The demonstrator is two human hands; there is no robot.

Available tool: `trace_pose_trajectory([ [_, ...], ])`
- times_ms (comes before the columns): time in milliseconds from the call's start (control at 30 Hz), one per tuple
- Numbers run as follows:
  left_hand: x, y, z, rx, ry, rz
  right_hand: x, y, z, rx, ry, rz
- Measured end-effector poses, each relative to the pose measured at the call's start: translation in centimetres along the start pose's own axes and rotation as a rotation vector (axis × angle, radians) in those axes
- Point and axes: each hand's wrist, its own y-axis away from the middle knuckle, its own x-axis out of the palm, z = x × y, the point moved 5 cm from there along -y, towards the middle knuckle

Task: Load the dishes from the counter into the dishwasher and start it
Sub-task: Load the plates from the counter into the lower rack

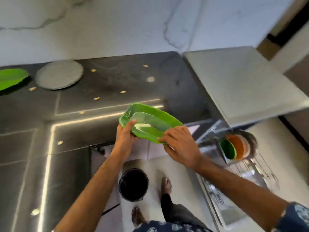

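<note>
A green leaf-shaped plate (150, 121) with a white smear on it is held in the air in front of the counter edge. My left hand (125, 133) grips its left rim, thumb on top. My right hand (179, 144) grips its near right edge. To the right, the pulled-out dishwasher rack (250, 166) holds a green plate (228, 149) and an orange bowl (238, 145) standing on edge. On the dark counter (117, 77) at the far left lie another green plate (11, 78) and a grey round plate (59, 76).
Crumbs are scattered over the counter. A black bin (133, 184) stands on the floor below the held plate, beside my bare feet. A grey worktop (242, 81) juts out at the right above the dishwasher.
</note>
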Motion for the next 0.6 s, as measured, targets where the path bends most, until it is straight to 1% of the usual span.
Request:
trace_pose_trajectory([
  [33, 2.3, 0.4, 1.4, -0.013, -0.02, 0.018, -1.0, 2.5, -0.4, 0.042, 0.037, 0.034],
  [100, 7.0, 1.5, 4.5, -0.057, -0.039, 0.1, -3.0, 7.9, -1.8, 0.187, 0.063, 0.096],
  [133, 8.5, 1.9, 5.8, -0.081, -0.069, 0.134, -3.5, 10.4, -2.5, 0.267, 0.028, 0.125],
  [200, 12.0, 2.4, 9.1, -0.14, -0.211, 0.231, -5.1, 16.4, -4.0, 0.456, -0.049, 0.159],
  [267, 15.1, 2.8, 12.8, -0.198, -0.374, 0.347, -6.6, 22.3, -5.6, 0.657, -0.061, 0.153],
  [367, 19.5, 3.7, 18.4, -0.294, -0.558, 0.445, -8.1, 30.2, -9.0, 1.037, -0.119, 0.075],
  [400, 21.1, 4.1, 20.5, -0.322, -0.582, 0.468, -8.2, 32.9, -10.4, 1.154, -0.202, 0.057],
  [433, 22.5, 4.4, 22.5, -0.357, -0.587, 0.488, -8.0, 35.2, -11.6, 1.256, -0.34, 0.044],
  [533, 27.1, 5.2, 28.5, -0.437, -0.606, 0.51, -6.1, 41.4, -15.0, 1.501, -0.966, -0.034],
  [567, 28.6, 5.2, 30.8, -0.46, -0.608, 0.495, -5.3, 43.7, -16.5, 1.573, -1.106, -0.083],
  [600, 29.9, 5.2, 33.0, -0.486, -0.614, 0.474, -4.3, 45.8, -17.9, 1.632, -1.185, -0.122],
])
